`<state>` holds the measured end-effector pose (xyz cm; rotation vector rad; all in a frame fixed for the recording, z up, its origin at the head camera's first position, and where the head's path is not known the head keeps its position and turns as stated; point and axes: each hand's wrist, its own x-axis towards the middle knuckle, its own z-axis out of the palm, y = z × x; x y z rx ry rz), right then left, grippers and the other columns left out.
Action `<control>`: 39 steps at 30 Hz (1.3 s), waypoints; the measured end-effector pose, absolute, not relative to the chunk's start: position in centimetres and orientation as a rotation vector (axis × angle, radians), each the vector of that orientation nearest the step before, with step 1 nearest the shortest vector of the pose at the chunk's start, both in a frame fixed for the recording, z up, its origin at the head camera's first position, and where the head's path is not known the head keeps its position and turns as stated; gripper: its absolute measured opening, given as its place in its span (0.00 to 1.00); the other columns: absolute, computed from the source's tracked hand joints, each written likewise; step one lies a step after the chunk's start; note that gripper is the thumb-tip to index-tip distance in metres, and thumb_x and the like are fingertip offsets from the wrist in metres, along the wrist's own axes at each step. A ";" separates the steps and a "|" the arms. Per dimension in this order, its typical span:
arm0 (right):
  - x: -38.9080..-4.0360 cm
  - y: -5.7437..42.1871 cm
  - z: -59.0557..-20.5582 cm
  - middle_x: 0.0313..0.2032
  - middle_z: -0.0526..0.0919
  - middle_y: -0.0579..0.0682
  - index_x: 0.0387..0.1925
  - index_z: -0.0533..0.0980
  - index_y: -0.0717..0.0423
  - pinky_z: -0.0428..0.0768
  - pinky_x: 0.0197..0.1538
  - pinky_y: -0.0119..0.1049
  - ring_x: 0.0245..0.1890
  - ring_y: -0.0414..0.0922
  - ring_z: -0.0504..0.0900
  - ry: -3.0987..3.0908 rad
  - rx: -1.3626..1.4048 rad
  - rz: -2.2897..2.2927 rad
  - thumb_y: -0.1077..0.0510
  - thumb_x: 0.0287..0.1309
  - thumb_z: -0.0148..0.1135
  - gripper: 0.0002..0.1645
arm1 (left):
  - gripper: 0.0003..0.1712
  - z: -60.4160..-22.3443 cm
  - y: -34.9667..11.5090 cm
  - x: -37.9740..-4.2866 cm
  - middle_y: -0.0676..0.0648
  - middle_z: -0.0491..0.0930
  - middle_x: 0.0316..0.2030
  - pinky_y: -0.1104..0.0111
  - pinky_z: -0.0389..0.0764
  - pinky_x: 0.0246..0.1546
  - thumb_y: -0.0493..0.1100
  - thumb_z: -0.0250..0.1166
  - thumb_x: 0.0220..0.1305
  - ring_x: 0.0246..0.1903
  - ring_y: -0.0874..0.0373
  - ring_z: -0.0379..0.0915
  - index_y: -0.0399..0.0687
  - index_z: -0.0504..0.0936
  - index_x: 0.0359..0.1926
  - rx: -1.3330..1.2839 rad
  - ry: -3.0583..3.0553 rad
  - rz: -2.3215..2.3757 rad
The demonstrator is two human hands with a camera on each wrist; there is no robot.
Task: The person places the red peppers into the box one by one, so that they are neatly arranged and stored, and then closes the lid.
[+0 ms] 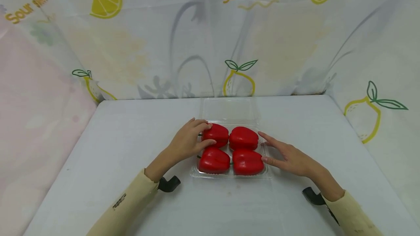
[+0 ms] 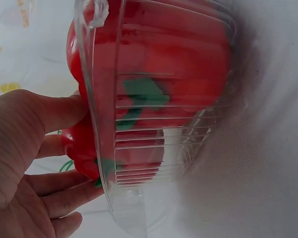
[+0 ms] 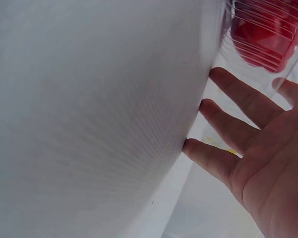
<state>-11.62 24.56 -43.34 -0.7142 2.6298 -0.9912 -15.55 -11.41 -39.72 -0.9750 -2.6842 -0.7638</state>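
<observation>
Several red bell peppers lie two by two in a clear plastic clamshell box (image 1: 231, 177), its lid (image 1: 228, 108) folded back. My left hand (image 1: 186, 142) holds the far left bell pepper (image 1: 220, 136) between thumb and fingers. In the left wrist view, that hand (image 2: 35, 153) reaches over the box's rim (image 2: 100, 148), and green stems show through the ribbed wall. On the other side, my right hand (image 1: 292, 158) has its fingers spread at the box's right edge, its thumb by the near right bell pepper (image 1: 248, 162). Its lower fingertips (image 3: 211, 106) meet the table in the right wrist view.
The box stands on a white table (image 1: 137, 126), nearer its back edge than its front. A fabric backdrop (image 1: 147, 39) printed with lemons rises behind and at both sides. Black curved mounts (image 1: 169, 184) stick out at both wrists.
</observation>
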 end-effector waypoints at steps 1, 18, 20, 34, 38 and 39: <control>-11.6 24.6 -43.3 0.68 0.69 0.54 0.77 0.48 0.33 0.71 0.55 0.68 0.65 0.56 0.70 2.629 -0.713 -0.992 0.39 0.62 0.62 0.48 | 0.26 -39.7 -11.4 -15.6 0.43 0.81 0.49 0.48 0.64 0.65 0.47 0.76 0.55 0.50 0.49 0.77 0.41 0.82 0.52 -0.975 -2.684 -0.766; -11.7 24.5 -43.0 0.66 0.70 0.56 0.77 0.48 0.35 0.71 0.55 0.69 0.64 0.58 0.70 2.628 -0.713 -0.970 0.39 0.61 0.63 0.50 | 0.33 -39.9 -12.0 -15.6 0.45 0.78 0.55 0.60 0.80 0.50 0.47 0.75 0.56 0.52 0.53 0.75 0.43 0.76 0.61 -0.974 -2.711 -0.863; -11.7 24.4 -42.9 0.66 0.70 0.57 0.77 0.49 0.36 0.70 0.55 0.69 0.64 0.58 0.70 2.623 -0.712 -0.967 0.39 0.61 0.63 0.50 | 0.33 -39.9 -12.1 -15.6 0.45 0.78 0.55 0.61 0.81 0.49 0.47 0.75 0.56 0.52 0.53 0.75 0.44 0.76 0.61 -0.978 -2.711 -0.892; -12.3 24.9 -42.0 0.63 0.74 0.53 0.77 0.51 0.40 0.69 0.56 0.69 0.64 0.58 0.69 2.625 -0.716 -0.986 0.41 0.59 0.66 0.51 | 0.32 -40.2 -12.6 -16.1 0.47 0.79 0.55 0.57 0.81 0.49 0.45 0.76 0.55 0.53 0.54 0.76 0.44 0.77 0.60 -0.998 -2.657 -1.056; -12.9 25.0 -41.7 0.62 0.74 0.54 0.77 0.51 0.41 0.71 0.55 0.68 0.64 0.58 0.69 2.647 -0.726 -1.003 0.43 0.61 0.65 0.49 | 0.32 -40.2 -12.9 -16.3 0.47 0.79 0.55 0.56 0.79 0.52 0.46 0.76 0.55 0.55 0.54 0.75 0.44 0.77 0.60 -0.992 -2.634 -1.080; -13.0 25.1 -41.6 0.62 0.75 0.54 0.77 0.51 0.42 0.72 0.55 0.68 0.64 0.58 0.70 2.653 -0.735 -1.005 0.43 0.61 0.65 0.49 | 0.32 -40.2 -12.9 -16.3 0.47 0.79 0.55 0.56 0.79 0.53 0.46 0.76 0.55 0.56 0.54 0.74 0.44 0.77 0.59 -0.989 -2.629 -1.087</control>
